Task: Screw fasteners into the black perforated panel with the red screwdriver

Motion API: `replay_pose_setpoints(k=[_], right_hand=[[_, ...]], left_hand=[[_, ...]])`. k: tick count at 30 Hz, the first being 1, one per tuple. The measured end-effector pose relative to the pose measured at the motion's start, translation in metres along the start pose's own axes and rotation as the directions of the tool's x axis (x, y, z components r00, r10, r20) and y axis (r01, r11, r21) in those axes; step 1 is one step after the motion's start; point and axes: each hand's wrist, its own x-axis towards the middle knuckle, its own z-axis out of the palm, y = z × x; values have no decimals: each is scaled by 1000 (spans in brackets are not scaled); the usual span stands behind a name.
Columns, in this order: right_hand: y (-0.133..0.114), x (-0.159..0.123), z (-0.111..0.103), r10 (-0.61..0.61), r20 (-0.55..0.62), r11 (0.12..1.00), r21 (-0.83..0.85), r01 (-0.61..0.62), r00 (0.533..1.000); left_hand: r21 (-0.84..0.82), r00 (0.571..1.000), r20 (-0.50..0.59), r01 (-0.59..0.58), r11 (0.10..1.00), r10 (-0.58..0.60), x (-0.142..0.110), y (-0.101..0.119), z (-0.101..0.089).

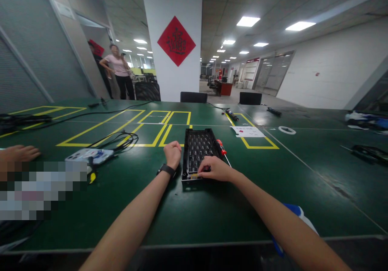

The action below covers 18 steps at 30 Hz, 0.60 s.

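Observation:
A black ribbed plastic tray-like case (pixel 198 146) lies flat on the green table (pixel 212 206) in front of me. My left hand (pixel 172 153), with a black watch on its wrist, is closed in a fist beside the case's left edge. My right hand (pixel 214 168) rests on the near right corner of the case, its fingers pinched at a small part that I cannot make out. A red-handled screwdriver (pixel 221 146) lies against the case's right side.
Another person's hand (pixel 18 154) rests on the table at far left, near a white device (pixel 89 155) with black cables. Yellow tape outlines mark the tabletop. Papers (pixel 247 131), a tape roll (pixel 286 130) and tools lie further right. A person stands at the back left.

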Motion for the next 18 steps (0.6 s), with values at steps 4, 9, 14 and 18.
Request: replay_pose_setpoints(k=[4, 9, 14, 18], right_hand=[[-2, 0, 0, 7, 5, 1000, 8, -7, 1000], [-2, 1, -1, 12, 16, 1000, 8, -13, 1000], [-1, 0, 0, 32, 32, 999, 6, -32, 999], [1, 0, 1, 30, 34, 1000, 2, -30, 999]], left_hand=[[21, 998, 47, 33, 999, -34, -1, -3, 2], [37, 995, 65, 76, 996, -78, 0, -5, 2], [47, 988, 116, 92, 995, -97, 3, -7, 3], [46, 985, 139, 92, 995, -97, 4, -8, 6]])
